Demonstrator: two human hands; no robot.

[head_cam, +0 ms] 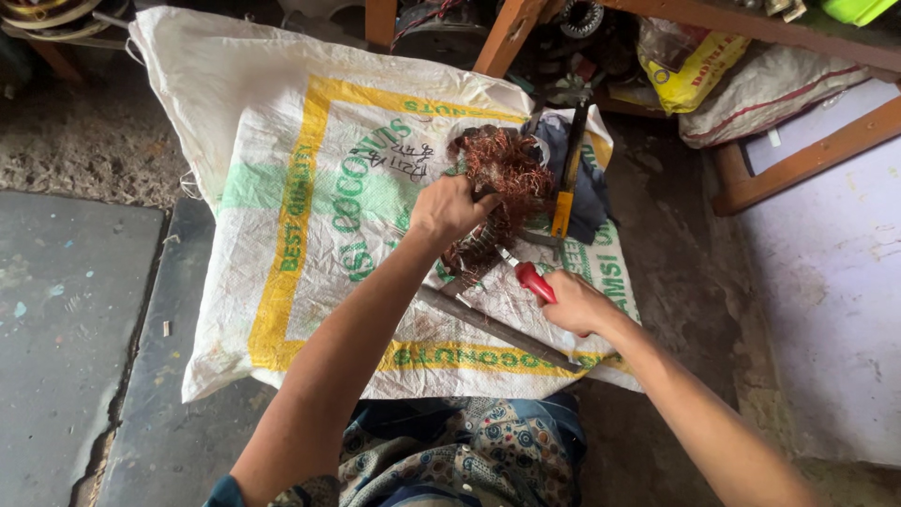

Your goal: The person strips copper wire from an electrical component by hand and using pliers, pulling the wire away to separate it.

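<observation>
A tangle of copper wire [507, 164] sits on a round metal winding core [469, 249], on a white woven sack [310, 188] spread on the floor. My left hand [449, 208] grips the wire bundle at its near left side. My right hand [574, 302] is closed on a red-handled tool [531, 278]; its metal tip points up-left into the base of the wire. A long dark metal bar [488, 327] lies on the sack just under both hands.
A yellow-handled tool [566, 192] and a dark cloth [593, 188] lie right of the wire. Wooden frame legs [507, 33], sacks and a yellow bag [685, 66] crowd the back. A grey slab [66, 310] is left, a pale board [826, 272] right.
</observation>
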